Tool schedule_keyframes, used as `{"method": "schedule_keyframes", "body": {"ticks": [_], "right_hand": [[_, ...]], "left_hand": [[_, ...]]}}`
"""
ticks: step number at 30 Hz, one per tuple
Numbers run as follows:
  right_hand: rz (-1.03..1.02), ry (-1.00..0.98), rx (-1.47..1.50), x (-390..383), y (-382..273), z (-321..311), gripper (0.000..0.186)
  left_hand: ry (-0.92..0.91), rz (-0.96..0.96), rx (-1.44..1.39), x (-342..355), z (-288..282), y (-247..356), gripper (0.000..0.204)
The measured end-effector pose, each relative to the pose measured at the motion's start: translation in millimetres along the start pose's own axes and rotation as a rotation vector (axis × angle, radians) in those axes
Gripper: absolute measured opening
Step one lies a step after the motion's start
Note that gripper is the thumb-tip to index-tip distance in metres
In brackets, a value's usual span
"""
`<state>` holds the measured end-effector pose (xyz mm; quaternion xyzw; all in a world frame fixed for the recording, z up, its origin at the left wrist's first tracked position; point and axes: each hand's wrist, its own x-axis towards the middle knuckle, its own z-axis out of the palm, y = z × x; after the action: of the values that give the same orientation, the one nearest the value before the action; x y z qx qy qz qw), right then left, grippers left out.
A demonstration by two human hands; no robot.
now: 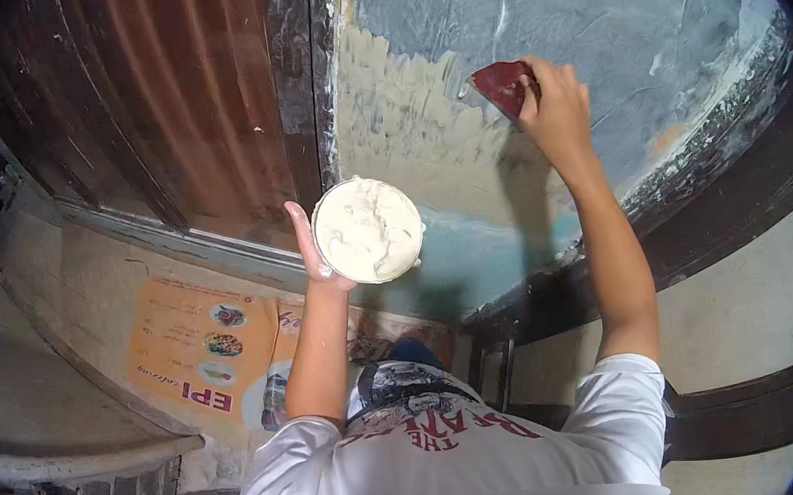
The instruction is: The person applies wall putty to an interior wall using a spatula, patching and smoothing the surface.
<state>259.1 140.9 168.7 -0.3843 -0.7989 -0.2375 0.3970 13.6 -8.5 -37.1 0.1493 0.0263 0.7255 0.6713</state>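
Note:
My left hand (310, 248) holds up a round tub of thick cream-white putty (368, 230), thumb along its left side; the other fingers are hidden beneath it. Some putty is smeared over the tub's rim and onto the hand. Up and to the right, my right hand (558, 109) grips a dark red putty scraper (502, 88) against the wall panel. On that blue-grey panel (576, 18), a patch of spread beige putty (422, 135) covers the lower left, with ragged upper edges that reach close to the scraper.
Left of the panel stands a brown wooden door (170, 97) with a dark frame (301, 71). An orange printed banner (196, 346) lies on the floor at lower left. Dark trim (712, 238) borders the panel at right. A low brick ledge (97, 467) is at bottom left.

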Motion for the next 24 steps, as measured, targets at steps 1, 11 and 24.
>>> {"method": "schedule_keyframes", "body": {"ticks": [1,11,24], "right_hand": [[0.003,-0.001,0.009,-1.9,0.6,-1.7,0.028],[0.015,0.010,0.007,10.2,6.0,6.1,0.022],[0.034,0.045,-0.036,14.9,9.3,4.7,0.025]], "left_hand": [[0.011,-0.006,-0.017,-0.1,1.0,0.0,0.104],[-0.019,-0.015,0.003,6.2,-0.9,1.7,0.105],[-0.024,-0.018,-0.019,8.4,2.0,-2.6,0.104]]}}
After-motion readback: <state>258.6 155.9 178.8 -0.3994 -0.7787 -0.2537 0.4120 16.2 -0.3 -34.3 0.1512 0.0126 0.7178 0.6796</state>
